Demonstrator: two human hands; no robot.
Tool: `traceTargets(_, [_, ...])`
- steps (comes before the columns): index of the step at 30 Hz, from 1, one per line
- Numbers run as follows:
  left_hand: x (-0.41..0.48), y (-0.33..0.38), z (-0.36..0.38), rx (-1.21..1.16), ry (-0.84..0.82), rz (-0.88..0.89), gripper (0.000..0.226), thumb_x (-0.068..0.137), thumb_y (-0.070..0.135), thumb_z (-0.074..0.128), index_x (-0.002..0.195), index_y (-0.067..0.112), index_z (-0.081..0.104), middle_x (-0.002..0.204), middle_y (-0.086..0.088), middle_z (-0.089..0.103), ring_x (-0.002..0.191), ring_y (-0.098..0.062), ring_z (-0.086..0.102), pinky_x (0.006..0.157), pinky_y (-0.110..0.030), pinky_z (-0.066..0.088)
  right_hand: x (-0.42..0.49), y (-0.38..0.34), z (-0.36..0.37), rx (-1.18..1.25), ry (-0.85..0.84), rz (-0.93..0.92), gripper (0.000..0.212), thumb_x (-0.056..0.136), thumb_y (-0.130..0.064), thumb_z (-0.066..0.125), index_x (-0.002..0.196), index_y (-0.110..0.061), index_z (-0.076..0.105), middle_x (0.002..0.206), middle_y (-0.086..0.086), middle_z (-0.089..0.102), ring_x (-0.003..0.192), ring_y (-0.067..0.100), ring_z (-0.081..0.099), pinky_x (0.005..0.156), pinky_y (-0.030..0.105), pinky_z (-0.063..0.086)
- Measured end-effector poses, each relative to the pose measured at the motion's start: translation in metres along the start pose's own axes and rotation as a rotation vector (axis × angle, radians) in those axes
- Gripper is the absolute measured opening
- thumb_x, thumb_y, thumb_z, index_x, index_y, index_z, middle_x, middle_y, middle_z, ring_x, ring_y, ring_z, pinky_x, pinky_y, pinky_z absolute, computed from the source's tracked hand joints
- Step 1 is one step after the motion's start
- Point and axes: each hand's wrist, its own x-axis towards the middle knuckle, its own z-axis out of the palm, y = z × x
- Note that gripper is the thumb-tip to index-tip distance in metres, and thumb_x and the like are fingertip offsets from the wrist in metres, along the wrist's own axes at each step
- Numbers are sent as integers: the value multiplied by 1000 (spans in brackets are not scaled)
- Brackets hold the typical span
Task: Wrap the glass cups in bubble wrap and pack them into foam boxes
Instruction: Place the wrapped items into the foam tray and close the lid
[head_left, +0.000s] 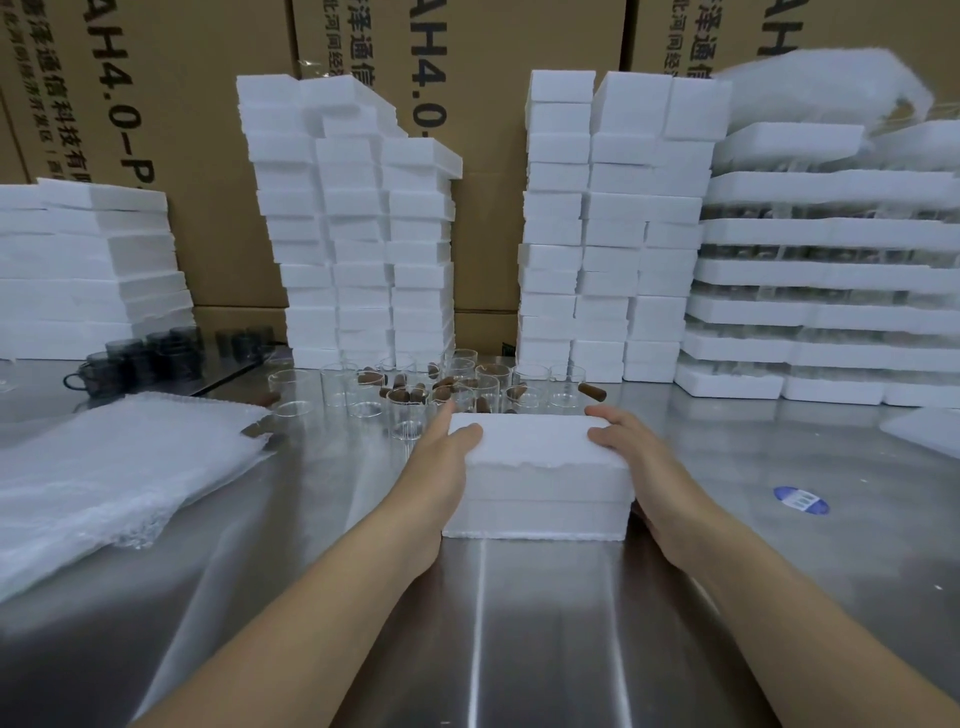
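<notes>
1. Left hand (447, 462) grips the box (540, 467) at its 9 o'clock side, thumb over the lid edge and fingers curled round the far corner. Right hand (639, 457) grips it the same way at 3 o'clock.
2. Box rests on the worktop (519, 623) at centre, lid on base, with a seam showing between them. Its contents are hidden.
3. A hard squeeze could crumble the ragged front lip. If the box is lifted by the lid alone, the base might drop away.
4. Cups (415, 400) stand unwrapped at 12 o'clock, just behind the box, the nearest close to the left fingers. A forward shove or careless swing would likely knock them together or tip them.
5. Wrap (114, 467) lies at 9 o'clock, well apart, and poses little danger.
6. Stacks (358, 234) rise at 11 and 1 o'clock, tall and uneven. Bumping one while placing the box could bring foam down onto the cups.
</notes>
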Motion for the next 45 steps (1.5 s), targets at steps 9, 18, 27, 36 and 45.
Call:
traceTargets(9, [-11,-1,5,-31,78,-82,45,109,38,51,152,24,57,146,1,64,133,-25,60,113,-42,46,-3,-2,0,1,5,3,24,100,-33,59,120,-41,70,124,-4,71,110,20,68,82,32,47])
traceTargets(18, [-19,2,9,-60,101,-112,36,107,46,52,129,24,70,125,0,73,118,-25,68,113,-43,48,-4,1,6,-33,62,-31,26,106,-30,46,118,-40,66,119,-9,66,102,11,63,74,29,42])
traceTargets(27, [-22,21,3,-58,68,-114,27,107,19,60,133,19,67,124,9,66,97,-14,68,67,-18,46,-1,-4,8,-56,-32,35,26,110,-35,39,128,-37,57,119,-3,65,96,14,64,70,29,44])
traceTargets(36, [-30,19,9,48,65,-146,16,104,33,57,110,31,72,116,-4,77,110,-28,72,103,-43,52,-1,-22,-26,-49,-382,6,58,95,-36,76,146,-45,52,152,-13,55,138,18,57,116,41,41])
traceTargets(45, [-31,30,12,-18,98,-194,53,78,44,62,129,33,69,124,-3,75,114,-30,71,107,-49,54,8,-22,-45,-373,-568,-25,99,70,-16,98,143,-56,44,140,-23,59,130,7,60,106,28,52])
